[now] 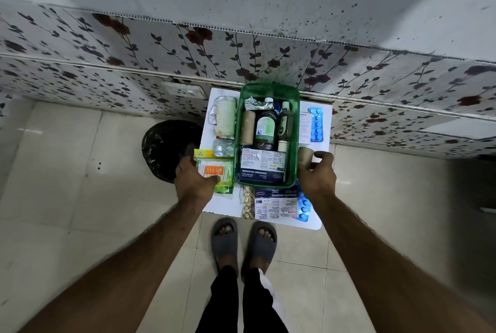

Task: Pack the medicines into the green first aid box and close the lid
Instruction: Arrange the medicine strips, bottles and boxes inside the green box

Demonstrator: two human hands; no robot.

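Note:
The green first aid box (294, 96) stands open on a small white table (222, 204). Inside lie a dark bottle (265, 128), a slim green bottle (285, 124), a beige bandage roll (247, 128) and a medicated dressings pack (261, 166). My left hand (192, 181) grips a cotton swab pack (218, 171) left of the box. My right hand (318, 174) holds a beige bandage roll (304, 157) at the box's right edge. Blue tablet strips (316, 124) lie to the right, another dressings pack (276, 202) in front.
A white cotton roll (225, 118) and a silver blister strip (224, 148) lie left of the box. A gold tablet strip (248, 202) sits near the table's front. A black-lined bin (163, 147) stands on the tiled floor at left. A floral wall panel runs behind.

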